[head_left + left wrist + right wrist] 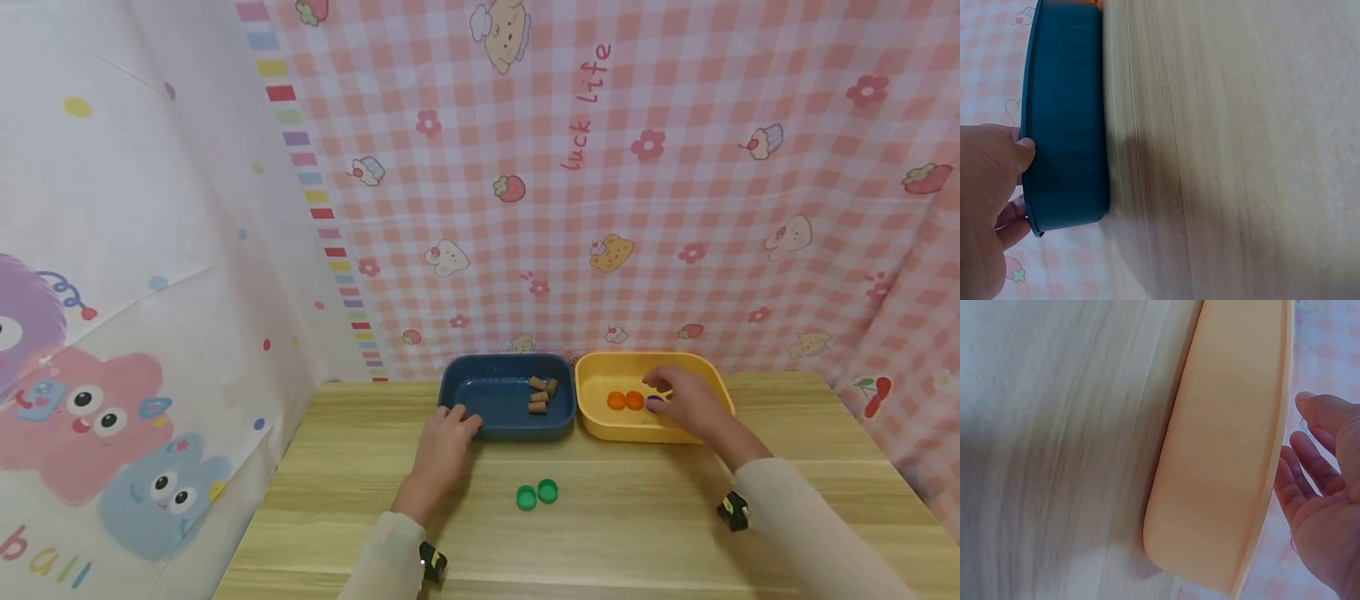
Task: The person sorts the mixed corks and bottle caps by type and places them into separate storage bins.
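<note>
My left hand (444,442) grips the front left rim of a dark blue tray (517,433); in the left wrist view its thumb lies over the rim of that tray (1066,112). Several corks (538,397) lie in the right part of the blue tray. Over the right side of a yellow tray (622,432) hovers my right hand (690,404), its fingers loosely bent with nothing between them in the right wrist view. Two orange bottle caps (626,401) and a purple cap (655,404) lie inside the yellow tray, the purple one partly hidden by the hand.
Two green caps (537,494) lie on the wooden table (615,533) in front of the trays. The trays stand side by side near the back edge, close to a pink checked cloth (480,300). A white printed cloth (150,208) hangs at the left.
</note>
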`<action>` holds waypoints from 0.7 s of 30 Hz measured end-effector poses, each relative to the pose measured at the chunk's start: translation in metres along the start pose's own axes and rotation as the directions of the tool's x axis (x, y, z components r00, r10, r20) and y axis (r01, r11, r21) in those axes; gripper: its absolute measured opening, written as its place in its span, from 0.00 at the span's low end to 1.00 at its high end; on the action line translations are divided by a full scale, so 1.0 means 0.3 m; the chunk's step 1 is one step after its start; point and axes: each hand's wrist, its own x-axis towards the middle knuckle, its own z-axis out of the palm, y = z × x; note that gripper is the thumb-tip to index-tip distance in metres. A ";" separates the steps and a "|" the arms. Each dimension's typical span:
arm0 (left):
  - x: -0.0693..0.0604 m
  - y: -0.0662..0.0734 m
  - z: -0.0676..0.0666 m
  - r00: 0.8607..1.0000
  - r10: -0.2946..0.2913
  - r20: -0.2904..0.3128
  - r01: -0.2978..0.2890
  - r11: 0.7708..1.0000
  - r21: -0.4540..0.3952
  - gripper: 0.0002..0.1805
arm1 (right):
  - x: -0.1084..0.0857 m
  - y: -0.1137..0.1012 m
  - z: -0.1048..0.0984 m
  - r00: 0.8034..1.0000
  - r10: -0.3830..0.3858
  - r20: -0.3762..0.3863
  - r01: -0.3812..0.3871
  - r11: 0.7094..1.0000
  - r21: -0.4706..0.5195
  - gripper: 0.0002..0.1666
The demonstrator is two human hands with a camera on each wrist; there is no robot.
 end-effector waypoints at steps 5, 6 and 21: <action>-0.002 -0.002 0.003 1.000 -0.004 0.003 0.004 1.000 0.002 0.11 | -0.031 -0.043 0.016 0.999 -0.016 -0.032 0.016 1.000 0.020 0.20; -0.002 -0.003 0.003 1.000 -0.006 0.006 0.006 1.000 0.003 0.11 | -0.038 -0.054 0.019 0.999 -0.029 -0.042 0.030 0.999 0.023 0.19; -0.001 0.004 -0.002 1.000 -0.015 0.010 0.015 1.000 -0.004 0.12 | -0.110 -0.151 0.101 0.981 -0.183 -0.068 0.188 0.979 0.074 0.16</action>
